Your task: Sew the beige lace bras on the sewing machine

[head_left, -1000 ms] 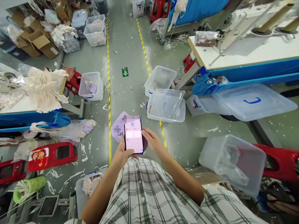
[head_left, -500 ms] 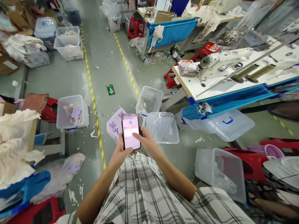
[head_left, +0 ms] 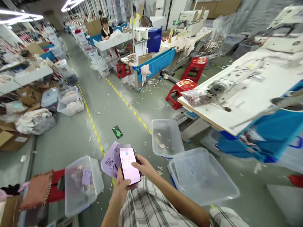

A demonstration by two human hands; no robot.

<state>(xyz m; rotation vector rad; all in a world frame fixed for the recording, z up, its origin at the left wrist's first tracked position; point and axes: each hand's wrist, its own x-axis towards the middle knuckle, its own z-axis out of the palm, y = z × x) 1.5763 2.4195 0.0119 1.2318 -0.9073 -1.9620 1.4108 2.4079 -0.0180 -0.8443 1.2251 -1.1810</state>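
Note:
A smartphone (head_left: pixel 129 171) with a lit pinkish-white screen is held low in front of my plaid shirt. My left hand (head_left: pixel 120 190) grips its lower left side, thumb along the bottom edge. My right hand (head_left: pixel 146 168) is closed at the phone's right edge, its thumb on the screen and its other fingers partly hidden behind. A light purple sheet (head_left: pixel 109 163) printed with QR codes sticks out behind the phone on the left; which fingers hold it is hidden.
Clear plastic bins stand left (head_left: pixel 97 179) and right (head_left: pixel 165 137) of the yellow-taped aisle. A sewing table (head_left: pixel 267 85) juts in at right, near red stools (head_left: pixel 184 83). Brown cartons (head_left: pixel 9 138) lie at left. Several people sit farther back.
The view has lifted, bringing the far workshop and people into sight. My right thumb has moved from the phone's edge onto its screen. My left hand keeps its hold on the phone.

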